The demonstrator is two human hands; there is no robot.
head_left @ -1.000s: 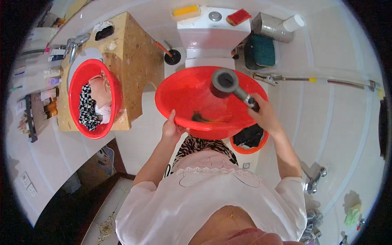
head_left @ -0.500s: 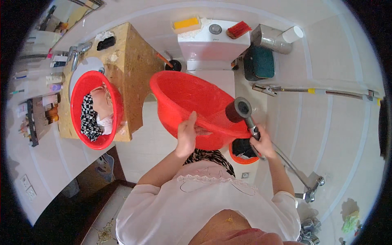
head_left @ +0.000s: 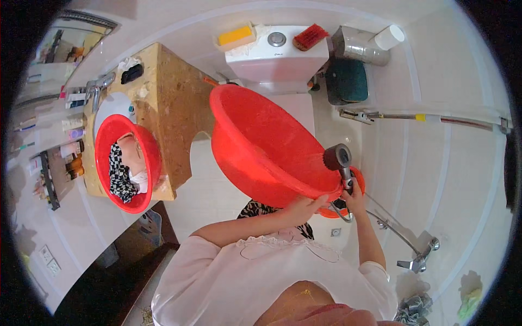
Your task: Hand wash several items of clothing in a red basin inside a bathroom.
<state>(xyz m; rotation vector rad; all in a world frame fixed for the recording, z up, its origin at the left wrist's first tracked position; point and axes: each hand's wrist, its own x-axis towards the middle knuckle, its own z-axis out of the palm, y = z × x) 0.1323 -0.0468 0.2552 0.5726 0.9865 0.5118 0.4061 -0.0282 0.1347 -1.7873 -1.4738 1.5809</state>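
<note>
A large red plastic basin (head_left: 261,157) is held tilted in front of me, its hollow side turned up and away. My left hand (head_left: 307,209) grips it at the near right part of the rim, some fingers hidden against the basin. Closed round the handle of a grey shower head (head_left: 338,157) is my right hand (head_left: 354,201), close beside the same rim. The shower head points into the basin; whether water runs from it is hard to tell. A metal hose loops below the right hand.
Another red basin (head_left: 155,163) with clothes stands on the sink counter (head_left: 176,103). Behind my right hand, a smaller orange-red tub (head_left: 358,176) is partly hidden. A toilet (head_left: 277,68) with a red brush (head_left: 310,37) stands ahead. A wall tap (head_left: 421,258) is at right.
My left hand has slid right along the basin toward my right hand. The basin has tipped further, its right end lower. Shower head and right hand have shifted slightly right.
</note>
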